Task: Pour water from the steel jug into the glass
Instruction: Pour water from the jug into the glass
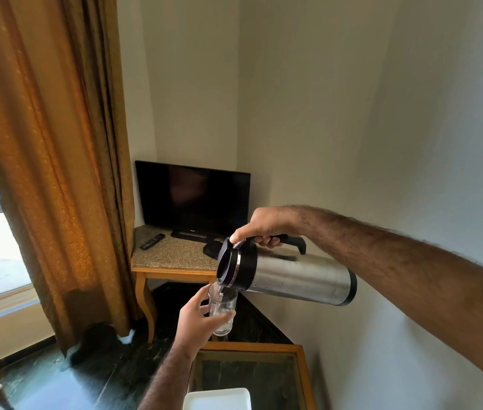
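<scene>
My right hand (267, 224) grips the black handle of the steel jug (296, 278), thumb on the lid lever. The jug is tipped almost flat, its black lid and spout pointing left and down. A thin stream of water runs from the spout into the clear glass (225, 309). My left hand (197, 318) holds that glass in the air just under the spout, fingers wrapped around its left side. A little water shows in the glass bottom.
A glass-topped wooden table (252, 347) lies below the glass, with a white box (216, 399) at its near edge. Behind stands a stone-topped corner table (172, 255) bearing a black TV (193, 199) and a remote (152, 241). An orange curtain (57, 173) hangs left; a wall runs close on the right.
</scene>
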`<state>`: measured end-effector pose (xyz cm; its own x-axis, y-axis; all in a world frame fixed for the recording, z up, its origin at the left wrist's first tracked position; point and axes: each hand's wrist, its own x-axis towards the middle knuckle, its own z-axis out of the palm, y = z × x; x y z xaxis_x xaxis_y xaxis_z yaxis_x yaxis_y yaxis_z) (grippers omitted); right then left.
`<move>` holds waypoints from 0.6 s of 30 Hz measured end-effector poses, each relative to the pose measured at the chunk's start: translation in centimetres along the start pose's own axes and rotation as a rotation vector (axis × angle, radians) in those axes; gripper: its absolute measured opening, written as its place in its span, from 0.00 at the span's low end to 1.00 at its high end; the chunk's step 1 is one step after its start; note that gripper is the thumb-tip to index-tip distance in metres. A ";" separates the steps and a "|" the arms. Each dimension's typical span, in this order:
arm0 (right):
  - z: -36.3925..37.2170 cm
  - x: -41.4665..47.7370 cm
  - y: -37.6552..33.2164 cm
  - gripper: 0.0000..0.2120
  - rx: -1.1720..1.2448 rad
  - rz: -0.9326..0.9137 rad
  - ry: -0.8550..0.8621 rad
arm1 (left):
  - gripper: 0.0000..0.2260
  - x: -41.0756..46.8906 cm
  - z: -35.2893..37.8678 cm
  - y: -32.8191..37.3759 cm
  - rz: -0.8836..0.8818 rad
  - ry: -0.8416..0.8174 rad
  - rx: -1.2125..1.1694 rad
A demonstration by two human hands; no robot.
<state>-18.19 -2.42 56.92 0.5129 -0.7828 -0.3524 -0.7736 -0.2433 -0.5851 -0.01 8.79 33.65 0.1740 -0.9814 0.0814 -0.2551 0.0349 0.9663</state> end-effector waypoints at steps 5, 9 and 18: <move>-0.1 0.5 -0.4 0.23 -0.009 0.007 0.015 | 0.30 0.1 -0.4 0.0 0.003 0.000 0.012; -0.2 0.7 -0.6 0.22 -0.019 -0.002 0.014 | 0.29 0.2 -0.7 0.3 0.013 0.002 0.015; -0.3 1.1 -0.8 0.22 -0.083 -0.008 0.025 | 0.30 0.9 -0.4 0.0 0.008 0.017 -0.001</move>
<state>-17.15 -3.20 57.18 0.5106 -0.7945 -0.3288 -0.7980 -0.2955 -0.5252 0.52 7.93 33.78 0.1877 -0.9778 0.0934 -0.2560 0.0431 0.9657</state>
